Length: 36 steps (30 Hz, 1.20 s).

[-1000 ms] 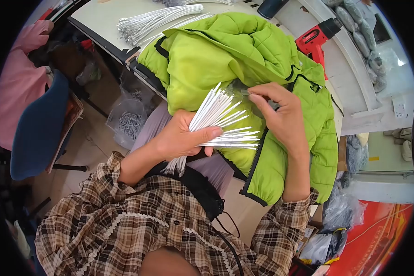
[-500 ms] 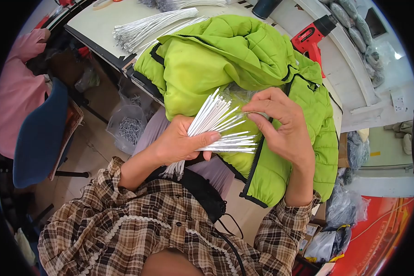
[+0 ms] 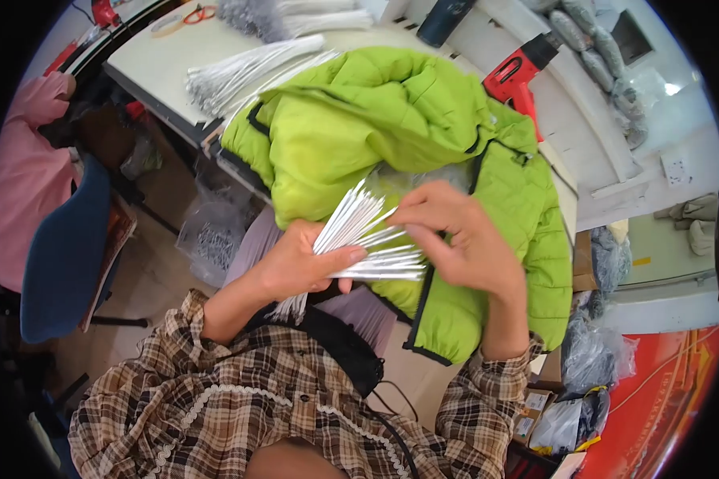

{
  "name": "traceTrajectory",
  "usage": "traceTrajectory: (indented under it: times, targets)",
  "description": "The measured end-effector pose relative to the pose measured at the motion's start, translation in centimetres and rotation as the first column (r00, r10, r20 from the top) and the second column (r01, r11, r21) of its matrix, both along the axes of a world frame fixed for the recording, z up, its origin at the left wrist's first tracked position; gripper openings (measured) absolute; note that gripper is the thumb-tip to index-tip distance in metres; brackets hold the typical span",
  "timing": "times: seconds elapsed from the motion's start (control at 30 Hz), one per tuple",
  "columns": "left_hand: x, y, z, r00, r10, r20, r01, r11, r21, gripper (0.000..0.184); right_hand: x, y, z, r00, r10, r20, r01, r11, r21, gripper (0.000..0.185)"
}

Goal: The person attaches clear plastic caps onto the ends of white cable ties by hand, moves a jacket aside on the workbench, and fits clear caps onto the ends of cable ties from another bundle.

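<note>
A fanned bundle of thin white wire-like strands (image 3: pixel 358 227) is clasped in my left hand (image 3: pixel 284 262), the thumb lying across it. The strands' free ends spread up and to the right, and their other ends stick out below the hand. My right hand (image 3: pixel 465 239) has thumb and forefinger pinched together at the tips of the upper strands. What lies between those fingertips is too small and blurred to make out. Under both hands a bright green padded jacket (image 3: pixel 319 156) is draped over the table edge and lap, with clear plastic partly visible on it.
More white strand bundles (image 3: pixel 252 70) lie on the table (image 3: pixel 148 60) behind the jacket. A red heat gun (image 3: pixel 519 78) and a dark cylinder (image 3: pixel 446 20) are at the back. A clear bag of small metallic pieces (image 3: pixel 214 243) hangs low left. A person in pink (image 3: pixel 32 191) sits by a blue chair (image 3: pixel 64 255).
My right hand has moved left and down, bringing its fingertips from beside the strand ends to right at them. My left hand still grips the bundle. The whole view has shifted slightly.
</note>
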<state>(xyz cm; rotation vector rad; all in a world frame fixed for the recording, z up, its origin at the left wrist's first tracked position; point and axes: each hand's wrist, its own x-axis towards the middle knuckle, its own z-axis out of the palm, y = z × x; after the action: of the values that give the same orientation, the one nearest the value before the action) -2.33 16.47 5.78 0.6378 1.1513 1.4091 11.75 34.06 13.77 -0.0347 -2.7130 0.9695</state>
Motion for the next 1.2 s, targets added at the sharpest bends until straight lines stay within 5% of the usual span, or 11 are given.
traceTrajectory:
  times: [0.1, 0.2, 0.37, 0.53, 0.7, 0.77, 0.87, 0.97, 1.03, 1.2]
  targets:
    - [-0.2, 0.2, 0.0, 0.999, -0.028, -0.04, 0.028, 1.0, 0.008, 0.013, -0.1, -0.2, 1.3, 0.983, 0.111, 0.147, -0.094, 0.988, -0.12, 0.017]
    - [-0.3, 0.3, -0.6, 0.999, -0.042, 0.007, 0.042, 0.998, 0.052, 0.014, -0.3, -0.8, 0.5, 0.993, 0.107, 0.046, -0.099, 0.984, -0.151, 0.014]
    - [-0.1, 0.1, -0.9, 0.991, -0.029, 0.13, 0.01, 0.989, 0.144, 0.018, -0.9, -0.6, -0.9, 0.988, 0.102, 0.115, -0.075, 0.972, -0.221, 0.014]
    - [0.8, -0.4, 0.5, 0.981, 0.115, 0.159, -0.132, 0.986, 0.098, 0.017, -0.6, -0.9, -0.7, 0.982, 0.114, 0.15, -0.076, 0.968, -0.238, 0.015]
    - [0.3, -0.6, 0.7, 0.993, 0.046, 0.112, -0.059, 0.991, 0.121, 0.017, 0.0, -1.9, 1.4, 0.982, 0.06, 0.177, -0.028, 0.984, -0.177, 0.013]
    - [0.0, -0.6, 1.7, 0.992, 0.036, 0.119, -0.052, 0.99, 0.134, 0.017, 0.1, -1.5, 2.6, 0.998, -0.023, 0.059, 0.026, 0.999, -0.045, 0.013]
    - [-0.3, -0.4, 3.4, 0.99, -0.018, 0.14, -0.01, 0.98, 0.198, 0.017, 0.6, -1.4, 5.8, 0.979, -0.205, 0.01, 0.205, 0.973, -0.109, 0.013]
    - [-1.3, 1.0, 3.0, 0.984, -0.012, 0.179, -0.026, 0.978, 0.208, 0.017, 1.2, -4.1, 10.3, 0.951, -0.219, -0.218, 0.218, 0.975, -0.027, 0.022]
    - [-1.4, 1.9, 2.4, 0.976, -0.007, 0.219, -0.039, 0.978, 0.203, 0.017, 1.8, -6.6, 13.3, 0.846, 0.039, -0.532, -0.103, 0.99, -0.091, 0.038]
    - [-1.2, 1.7, 2.4, 0.987, 0.01, 0.161, -0.024, 0.996, 0.089, 0.017, 2.8, -5.0, 13.9, 0.776, -0.044, -0.629, -0.025, 0.995, -0.1, 0.041]
